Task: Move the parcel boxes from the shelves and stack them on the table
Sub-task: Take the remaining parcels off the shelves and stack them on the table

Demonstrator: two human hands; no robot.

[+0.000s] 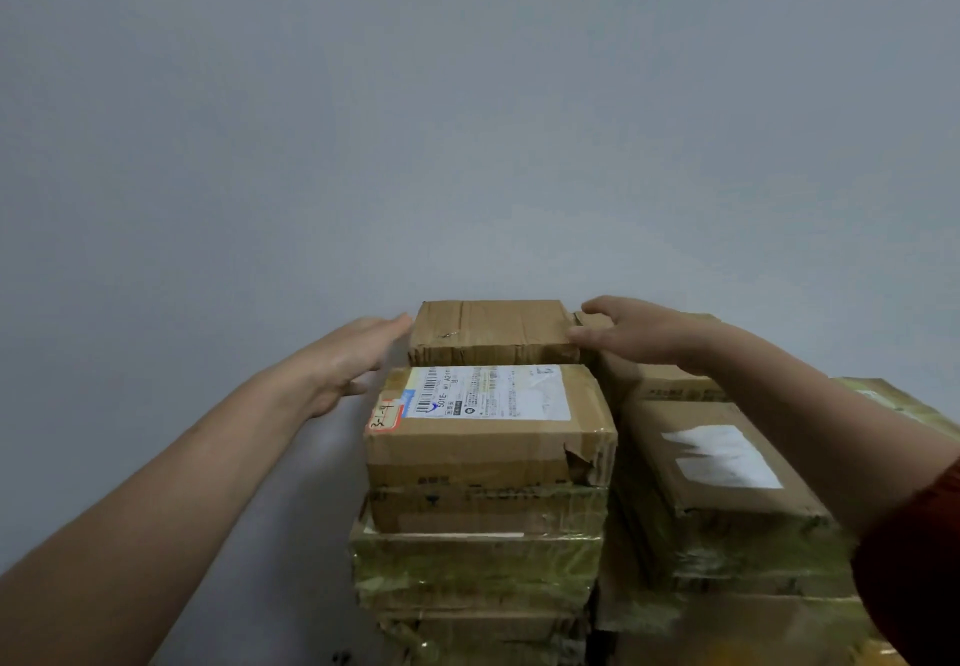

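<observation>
A plain brown parcel box (493,330) stands at the back of the stack, against the wall. My left hand (353,353) reaches toward its left side with straight fingers, the fingertips just short of the box's left edge. My right hand (639,335) rests at its right edge, thumb against the front right corner and fingers spread over the top behind it. In front sits a box with a white shipping label (488,426), on top of several taped boxes (478,561).
A second pile to the right has a box with a blank white label (722,457) on top and more taped boxes below. A pale wall (467,146) stands right behind the stacks. To the left of the stack lies a pale surface (291,535).
</observation>
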